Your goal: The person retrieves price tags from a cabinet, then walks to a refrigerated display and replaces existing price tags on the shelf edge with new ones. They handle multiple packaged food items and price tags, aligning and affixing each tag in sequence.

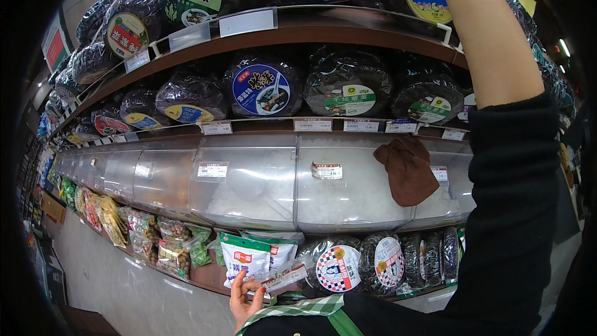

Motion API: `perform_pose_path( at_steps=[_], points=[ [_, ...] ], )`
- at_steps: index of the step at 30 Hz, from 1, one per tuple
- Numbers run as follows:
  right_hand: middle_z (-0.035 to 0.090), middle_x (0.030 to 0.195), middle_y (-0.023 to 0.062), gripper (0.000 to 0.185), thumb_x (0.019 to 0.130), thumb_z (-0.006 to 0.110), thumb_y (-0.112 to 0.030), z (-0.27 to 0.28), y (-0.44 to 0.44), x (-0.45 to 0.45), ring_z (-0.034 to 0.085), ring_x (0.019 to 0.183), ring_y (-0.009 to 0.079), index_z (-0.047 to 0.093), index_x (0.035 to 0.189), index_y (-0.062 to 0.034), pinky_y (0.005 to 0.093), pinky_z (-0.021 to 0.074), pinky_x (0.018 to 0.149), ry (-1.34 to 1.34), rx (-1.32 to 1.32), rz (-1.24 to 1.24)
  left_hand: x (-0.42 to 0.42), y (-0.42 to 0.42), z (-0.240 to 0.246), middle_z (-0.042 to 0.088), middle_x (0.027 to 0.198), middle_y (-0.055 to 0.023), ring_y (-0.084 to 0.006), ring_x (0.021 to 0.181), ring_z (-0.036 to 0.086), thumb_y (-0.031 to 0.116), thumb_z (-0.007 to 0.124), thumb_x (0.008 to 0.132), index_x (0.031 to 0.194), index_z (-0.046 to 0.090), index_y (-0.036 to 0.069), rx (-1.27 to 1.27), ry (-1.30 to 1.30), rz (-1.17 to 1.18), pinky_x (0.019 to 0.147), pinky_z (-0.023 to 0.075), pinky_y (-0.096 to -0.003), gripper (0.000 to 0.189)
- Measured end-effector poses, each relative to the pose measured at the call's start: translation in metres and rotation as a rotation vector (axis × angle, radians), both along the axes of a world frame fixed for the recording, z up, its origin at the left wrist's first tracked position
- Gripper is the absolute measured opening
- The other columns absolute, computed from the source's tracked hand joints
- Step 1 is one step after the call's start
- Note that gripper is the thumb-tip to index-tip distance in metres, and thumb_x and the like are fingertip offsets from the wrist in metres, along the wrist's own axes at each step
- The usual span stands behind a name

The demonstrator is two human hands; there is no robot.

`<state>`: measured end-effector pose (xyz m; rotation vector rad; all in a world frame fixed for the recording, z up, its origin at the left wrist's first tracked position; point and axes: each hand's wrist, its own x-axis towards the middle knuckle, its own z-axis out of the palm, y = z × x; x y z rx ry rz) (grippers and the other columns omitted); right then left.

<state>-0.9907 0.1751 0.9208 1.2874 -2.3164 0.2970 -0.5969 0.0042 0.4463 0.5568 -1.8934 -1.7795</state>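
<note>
Low in front of me, my left hand (246, 295) pinches a price label in a clear plastic sleeve (285, 279) between thumb and finger. Just behind it, white and green bags (245, 254) of dried seaweed stand on the bottom shelf. My right arm (489, 32) reaches up past the top edge, so that hand is out of view. A brown cloth (410, 172) hangs over the front of the clear plastic bulk bins (247, 196). Another label (326, 171), curled at its edges, sits on the bin left of the cloth.
Round wrapped seaweed cakes fill the middle shelf (266, 123) and the upper shelf (326, 23). More round packs (338, 266) stand at the lower right. Bagged dried goods (172, 249) line the bottom shelf at left, beside the grey floor (126, 289). A white wire bracket (446, 32) juts from the upper shelf.
</note>
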Motion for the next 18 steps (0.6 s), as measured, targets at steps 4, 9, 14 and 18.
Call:
perform_pose_path(
  at_steps=[4, 9, 14, 18],
  points=[
    [0.063, 0.102, 0.0142, 0.081, 0.055, 0.078, -0.037, 0.003, -0.002, 0.027, 0.059, 0.096, 0.0216, 0.046, 0.125, -0.0105, 0.0306, 0.0458, 0.083, -0.014, 0.069, -0.11, 0.002, -0.002, -0.003, 0.062, 0.078, -0.0043, -0.0098, 0.077, 0.058, -0.003, 0.065, 0.075, 0.127, 0.039, -0.003, -0.041, 0.016, -0.005, 0.094, 0.0397, -0.0334, 0.058],
    [0.059, 0.113, 0.0118, 0.073, 0.059, 0.08, -0.019, 0.002, -0.005, -0.01, 0.056, 0.101, 0.0202, 0.047, 0.124, -0.0087, 0.03, 0.0455, 0.087, -0.127, -0.099, 0.08, 0.002, -0.003, -0.007, 0.063, 0.078, -0.0048, -0.0103, 0.078, 0.058, -0.003, 0.065, 0.075, 0.127, 0.04, -0.004, 0.01, -0.012, 0.02, 0.094, 0.0401, -0.0331, 0.058],
    [0.055, 0.12, 0.0102, 0.074, 0.064, 0.077, -0.009, 0.017, -0.002, -0.026, 0.052, 0.108, 0.0199, 0.042, 0.128, -0.0072, 0.0323, 0.0429, 0.092, -0.306, -0.05, 0.214, 0.002, -0.005, -0.012, 0.063, 0.078, -0.0051, -0.0109, 0.077, 0.059, -0.002, 0.065, 0.075, 0.127, 0.039, -0.003, 0.009, 0.007, 0.015, 0.093, 0.0411, -0.0327, 0.058],
    [0.05, 0.125, 0.0121, 0.072, 0.066, 0.076, -0.006, 0.014, -0.007, -0.031, 0.05, 0.112, 0.0193, 0.042, 0.129, -0.0074, 0.0318, 0.0406, 0.096, -0.333, -0.058, 0.254, 0.001, -0.006, -0.013, 0.062, 0.079, -0.0049, -0.0103, 0.076, 0.058, -0.004, 0.065, 0.075, 0.127, 0.039, -0.003, -0.036, -0.001, 0.013, 0.087, 0.0425, -0.0298, 0.058]
  ],
)
